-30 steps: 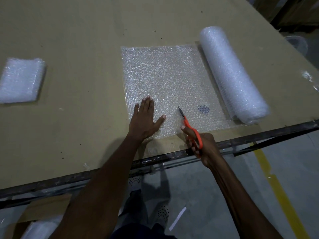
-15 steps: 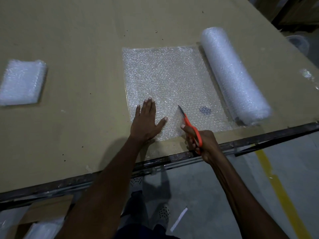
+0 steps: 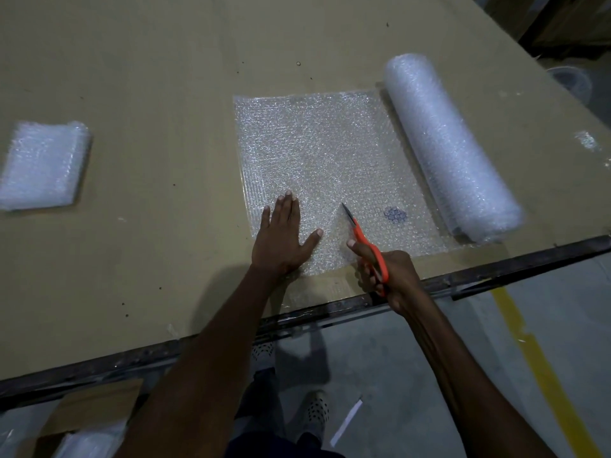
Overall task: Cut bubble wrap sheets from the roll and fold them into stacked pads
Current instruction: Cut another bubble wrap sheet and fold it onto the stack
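Observation:
A bubble wrap roll point(image 3: 449, 147) lies on the brown table point(image 3: 158, 77), with a flat sheet point(image 3: 317, 150) unrolled to its left. My left hand point(image 3: 281, 239) presses flat on the sheet's near left part, fingers straight. My right hand point(image 3: 386, 276) grips orange-handled scissors point(image 3: 363, 239) at the sheet's near edge. Their blades point away from me into the wrap, and the wrap lifts a little beside them. A folded bubble wrap pad point(image 3: 43, 165) lies far left on the table.
The table's dark metal front edge point(image 3: 496, 272) runs just behind my right hand. A blue mark point(image 3: 394, 214) shows on the sheet near the roll. Below are the grey floor with a yellow line point(image 3: 542, 365), cardboard point(image 3: 99, 404) and my feet.
The scissors' blades have advanced slightly farther into the sheet from its near edge. My left hand stays pressed on the wrap in nearly the same place.

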The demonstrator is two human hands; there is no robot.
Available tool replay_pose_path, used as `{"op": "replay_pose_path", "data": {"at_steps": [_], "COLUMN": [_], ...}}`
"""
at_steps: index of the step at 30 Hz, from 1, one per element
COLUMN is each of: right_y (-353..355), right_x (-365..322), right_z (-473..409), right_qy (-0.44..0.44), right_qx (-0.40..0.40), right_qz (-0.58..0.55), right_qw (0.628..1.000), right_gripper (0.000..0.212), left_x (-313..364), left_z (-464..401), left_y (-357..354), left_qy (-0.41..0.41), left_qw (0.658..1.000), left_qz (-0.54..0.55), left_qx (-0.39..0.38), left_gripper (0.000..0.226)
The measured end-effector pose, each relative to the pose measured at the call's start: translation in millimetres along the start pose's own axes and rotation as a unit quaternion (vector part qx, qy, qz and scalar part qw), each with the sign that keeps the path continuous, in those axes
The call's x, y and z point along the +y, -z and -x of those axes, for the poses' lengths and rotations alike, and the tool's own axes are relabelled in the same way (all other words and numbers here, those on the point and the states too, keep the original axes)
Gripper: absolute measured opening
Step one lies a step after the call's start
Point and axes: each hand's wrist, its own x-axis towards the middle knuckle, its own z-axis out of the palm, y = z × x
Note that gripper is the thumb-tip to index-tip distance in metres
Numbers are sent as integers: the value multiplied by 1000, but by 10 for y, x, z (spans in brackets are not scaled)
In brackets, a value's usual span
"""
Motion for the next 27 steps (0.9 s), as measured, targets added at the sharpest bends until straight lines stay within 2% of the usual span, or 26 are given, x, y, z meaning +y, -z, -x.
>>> {"op": "replay_pose_path", "data": {"at_steps": [4, 10, 15, 19, 27], "right_y": [-46, -68, -125, -119, -121], "right_x": [-80, -66, -156, -129, -151], "right_z": [-30, -39, -65, -60, -115], "right_qy": [-1, 10, 4, 18, 22], "right_qx": [-4, 15, 26, 41, 20], "right_qz": [1, 7, 25, 29, 4], "right_qw": [1000, 1000, 999, 999, 1000], "right_gripper": [47, 43, 51, 46, 50], "left_x": [2, -1, 8, 15, 17], "left_z": [-2, -1, 6, 11, 15], "left_y": [-3, -8, 0, 13, 6], "left_qy": [3, 5, 8, 10, 15], "left_qw": [1000, 1000, 1000, 1000, 1000], "left_qz": [3, -5, -4, 0, -5], "left_qx": [-3, -5, -15, -18, -18], "left_gripper": [90, 91, 90, 89, 89]}}
